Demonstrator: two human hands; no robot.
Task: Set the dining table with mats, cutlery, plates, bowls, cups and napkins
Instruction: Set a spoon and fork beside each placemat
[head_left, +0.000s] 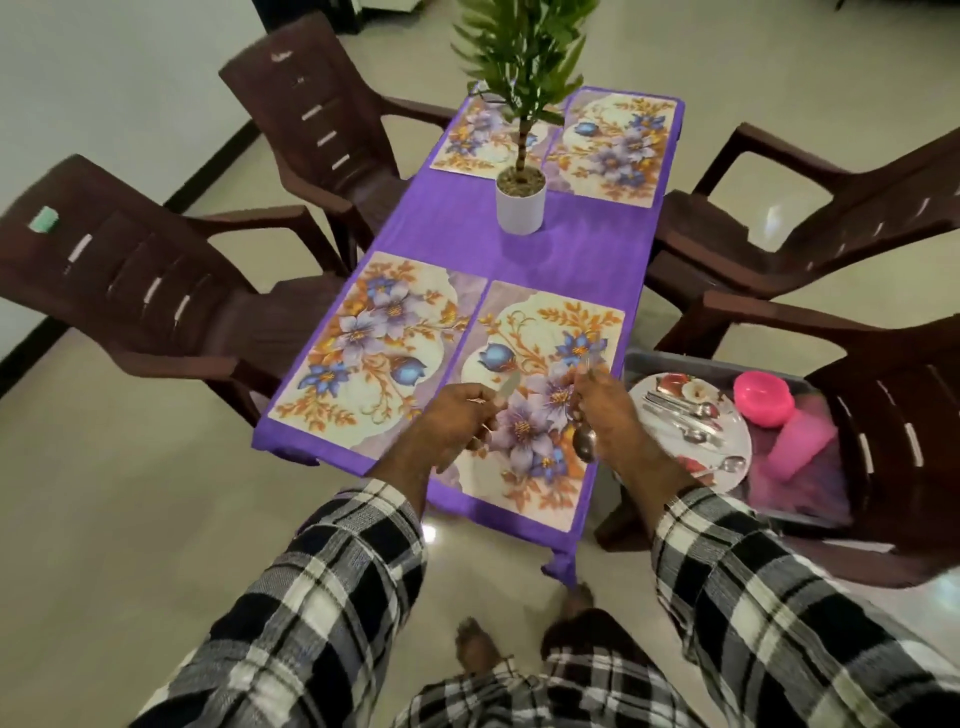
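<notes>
Several floral mats lie on the purple tablecloth (582, 244). Over the near right mat (550, 332), my left hand (457, 415) grips a table knife (506, 388), blade pointing up and away. My right hand (605, 410) holds a spoon (585, 442), bowl hanging toward me, and a fork (587, 364) whose tines stick out above the fingers. On the chair to the right, a grey tray (810, 512) carries a floral plate (737, 415) with more cutlery (680, 410), a pink bowl (763, 397) and a pink cup (800, 447).
A potted plant (521, 200) stands at the table's centre. Brown plastic chairs surround the table, two on the left (130, 280) and two on the right (831, 218). My bare feet (475, 644) show on the tiled floor below the table's near end.
</notes>
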